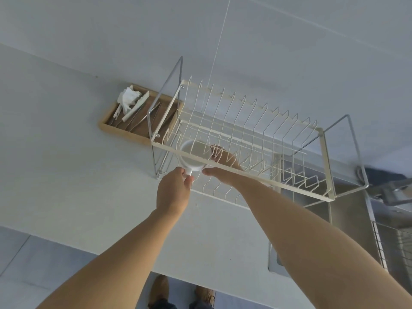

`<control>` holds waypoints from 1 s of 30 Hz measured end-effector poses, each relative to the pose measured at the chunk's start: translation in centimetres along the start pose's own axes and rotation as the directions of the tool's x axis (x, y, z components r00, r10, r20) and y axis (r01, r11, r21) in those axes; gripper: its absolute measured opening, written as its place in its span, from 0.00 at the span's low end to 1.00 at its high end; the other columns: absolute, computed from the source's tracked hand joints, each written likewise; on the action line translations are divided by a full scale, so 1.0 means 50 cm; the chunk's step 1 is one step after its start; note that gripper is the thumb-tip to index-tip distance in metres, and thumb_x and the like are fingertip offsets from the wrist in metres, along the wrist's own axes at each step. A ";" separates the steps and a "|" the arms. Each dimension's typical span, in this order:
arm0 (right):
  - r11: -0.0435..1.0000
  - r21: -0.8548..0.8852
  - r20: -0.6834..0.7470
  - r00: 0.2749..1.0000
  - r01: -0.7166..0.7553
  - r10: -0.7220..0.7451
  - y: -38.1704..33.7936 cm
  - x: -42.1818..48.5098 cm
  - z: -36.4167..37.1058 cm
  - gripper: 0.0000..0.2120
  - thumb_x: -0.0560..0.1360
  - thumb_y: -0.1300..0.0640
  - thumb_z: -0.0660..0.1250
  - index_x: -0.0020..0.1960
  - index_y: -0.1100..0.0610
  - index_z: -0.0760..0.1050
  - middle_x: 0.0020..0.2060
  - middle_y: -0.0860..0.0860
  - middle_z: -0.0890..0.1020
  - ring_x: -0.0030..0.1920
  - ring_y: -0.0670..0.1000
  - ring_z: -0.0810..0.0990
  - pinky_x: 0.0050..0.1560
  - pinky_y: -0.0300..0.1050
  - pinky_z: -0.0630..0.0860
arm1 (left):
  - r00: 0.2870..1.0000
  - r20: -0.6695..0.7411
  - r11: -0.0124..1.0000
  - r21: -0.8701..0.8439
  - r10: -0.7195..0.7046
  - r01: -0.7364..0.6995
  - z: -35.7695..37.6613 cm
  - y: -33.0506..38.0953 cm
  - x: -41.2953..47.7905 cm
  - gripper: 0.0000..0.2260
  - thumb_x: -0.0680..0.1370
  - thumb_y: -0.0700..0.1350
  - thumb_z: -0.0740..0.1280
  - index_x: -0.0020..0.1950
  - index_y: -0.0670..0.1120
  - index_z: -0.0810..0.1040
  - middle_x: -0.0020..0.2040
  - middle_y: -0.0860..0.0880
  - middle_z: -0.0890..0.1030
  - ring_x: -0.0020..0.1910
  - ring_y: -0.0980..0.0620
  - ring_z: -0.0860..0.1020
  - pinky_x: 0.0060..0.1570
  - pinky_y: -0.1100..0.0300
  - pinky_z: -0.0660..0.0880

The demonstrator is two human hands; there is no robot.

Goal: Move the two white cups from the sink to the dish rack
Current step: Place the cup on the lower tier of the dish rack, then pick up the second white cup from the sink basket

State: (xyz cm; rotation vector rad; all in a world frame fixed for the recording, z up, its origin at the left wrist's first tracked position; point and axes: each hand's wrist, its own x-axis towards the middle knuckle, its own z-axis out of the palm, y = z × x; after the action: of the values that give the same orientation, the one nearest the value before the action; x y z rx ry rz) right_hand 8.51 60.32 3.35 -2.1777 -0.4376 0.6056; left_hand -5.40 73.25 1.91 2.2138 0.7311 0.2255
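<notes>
The left hand (172, 191) has its grip closed on the handle of a white cup (192, 157), pinched between thumb and fingers. The cup, plain white and upright with its mouth open, sits inside the near left corner of the dish rack (245, 172), partly veiled by wires. Beside it, the right hand (223, 161) reaches in; the rack bar and wires hide its fingers, so its grip cannot be judged. Beyond lie a wooden tray (124, 128), the pale worktop (78, 175) and, rightward, the sink (347, 208).
</notes>
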 end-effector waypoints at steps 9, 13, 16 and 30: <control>0.977 -0.161 -0.072 0.988 -0.143 0.133 0.015 -0.121 -0.020 0.35 0.73 0.53 0.76 0.76 0.50 0.65 0.68 0.52 0.74 0.66 0.53 0.76 0.58 0.45 0.75 | 1.000 0.021 0.985 0.174 0.002 -0.005 -0.019 0.002 -0.096 0.22 0.77 0.53 0.68 0.65 0.41 0.73 0.58 0.42 0.80 0.58 0.39 0.76 0.55 0.46 0.72; 0.927 -0.337 -0.120 0.984 -0.167 0.134 0.042 -0.220 -0.055 0.38 0.74 0.47 0.74 0.78 0.52 0.62 0.74 0.52 0.72 0.68 0.57 0.75 0.66 0.54 0.73 | 0.988 0.110 0.941 0.306 0.112 -0.141 -0.005 0.031 -0.165 0.25 0.77 0.55 0.67 0.68 0.41 0.71 0.61 0.43 0.78 0.58 0.40 0.76 0.53 0.45 0.72; 0.886 -0.419 -0.126 0.979 -0.197 0.157 0.086 -0.314 -0.094 0.40 0.74 0.43 0.71 0.80 0.50 0.57 0.76 0.50 0.68 0.70 0.57 0.73 0.66 0.56 0.73 | 0.958 0.194 0.886 0.376 0.211 -0.271 0.025 0.071 -0.214 0.27 0.76 0.57 0.66 0.69 0.41 0.70 0.64 0.43 0.77 0.60 0.40 0.76 0.54 0.46 0.73; 0.790 -0.484 -0.342 0.912 -0.377 0.226 0.458 -0.838 -0.424 0.40 0.73 0.36 0.70 0.78 0.50 0.59 0.75 0.50 0.70 0.71 0.55 0.72 0.70 0.58 0.67 | 0.780 0.430 0.659 0.427 0.454 -0.619 0.339 0.388 -0.585 0.29 0.75 0.61 0.60 0.70 0.45 0.66 0.63 0.44 0.74 0.60 0.41 0.74 0.53 0.45 0.72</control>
State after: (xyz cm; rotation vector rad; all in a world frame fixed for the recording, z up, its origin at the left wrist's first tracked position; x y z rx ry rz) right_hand -11.86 12.46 8.50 -2.8695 -0.1059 0.3673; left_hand -14.55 35.66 6.51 2.9059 -0.0938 -0.0343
